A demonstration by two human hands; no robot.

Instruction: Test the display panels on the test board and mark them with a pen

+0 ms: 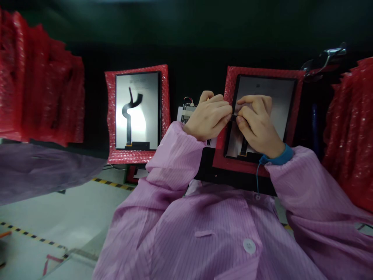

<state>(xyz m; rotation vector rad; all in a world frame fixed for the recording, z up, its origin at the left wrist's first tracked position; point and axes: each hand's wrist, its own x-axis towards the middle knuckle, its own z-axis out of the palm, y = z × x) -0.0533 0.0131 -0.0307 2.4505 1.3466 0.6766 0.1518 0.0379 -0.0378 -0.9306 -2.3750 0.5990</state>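
My right hand [258, 124] is over the right display panel [279, 95], thumb and index finger pinched on the dark end of a flat ribbon cable [233, 117]. Lower down, a cable section [244, 147] shows at the panel's bottom edge; my hand hides the stretch between. My left hand [208, 116] is closed, its fingertips meeting that dark end from the left; what lies inside its fingers is hidden. Partly behind my left hand sits a small circuit board [187, 112] with thin red and black wires. A blue wrist strap [279, 156] circles my right wrist.
Another display panel [151, 112] with a curled black ribbon cable [128, 120] lies on red bubble wrap [110, 116] at left. Red bubble-wrap bags [43, 85] are stacked far left, with more bags [349, 136] far right. Another person's sleeve [43, 169] reaches in from the left.
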